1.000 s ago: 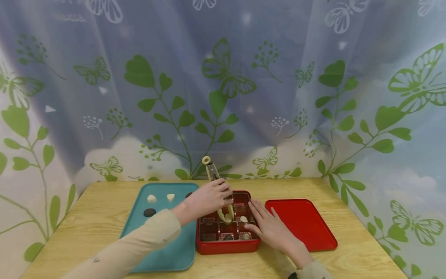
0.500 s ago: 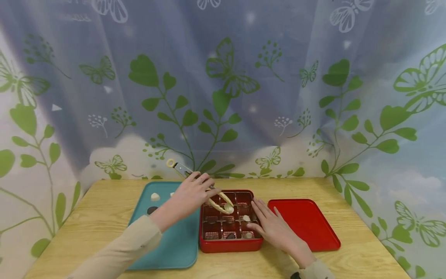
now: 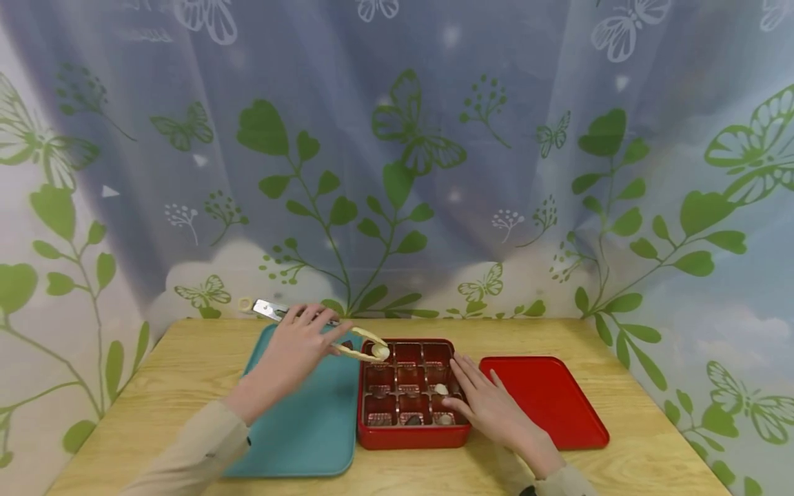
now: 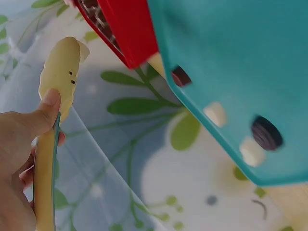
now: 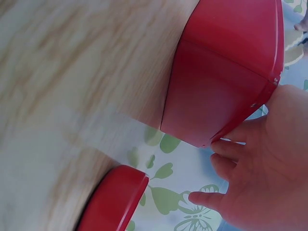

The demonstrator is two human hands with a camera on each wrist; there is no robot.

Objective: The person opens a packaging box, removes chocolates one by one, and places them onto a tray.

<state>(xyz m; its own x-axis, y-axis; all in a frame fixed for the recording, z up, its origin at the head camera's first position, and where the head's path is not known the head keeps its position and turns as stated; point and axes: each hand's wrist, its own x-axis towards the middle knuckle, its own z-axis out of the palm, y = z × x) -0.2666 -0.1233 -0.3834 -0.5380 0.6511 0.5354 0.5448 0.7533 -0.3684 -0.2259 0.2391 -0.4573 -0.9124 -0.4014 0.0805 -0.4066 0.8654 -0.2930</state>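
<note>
My left hand (image 3: pixel 294 348) grips tongs (image 3: pixel 268 309) with cream-coloured scalloped tips. Between the tips sits a small whitish piece (image 3: pixel 381 351), which looks like a chocolate, over the back left compartment of a red box (image 3: pixel 414 438). In the left wrist view the thumb (image 4: pixel 49 103) presses one arm of the tongs. Straight fingers of my right hand (image 3: pixel 493 408) rest against the box's right rim. Inside the box, a white piece (image 3: pixel 441 389) lies in the middle right compartment. Along the front row are a dark piece (image 3: pixel 413 419) and a beige one (image 3: pixel 445 419).
Left of the box lies a teal tray (image 3: pixel 304 437). In the left wrist view it bears white pieces, one of them a white piece (image 4: pixel 215 114), a dark round piece (image 4: pixel 266 133) and a brown piece (image 4: pixel 181 76). A red lid (image 3: pixel 548 399) lies to the right.
My left hand has moved left, taking the tongs and the whitish piece from the box's middle to its back left. The tongs now lie flatter. My right hand stays at the rim.
</note>
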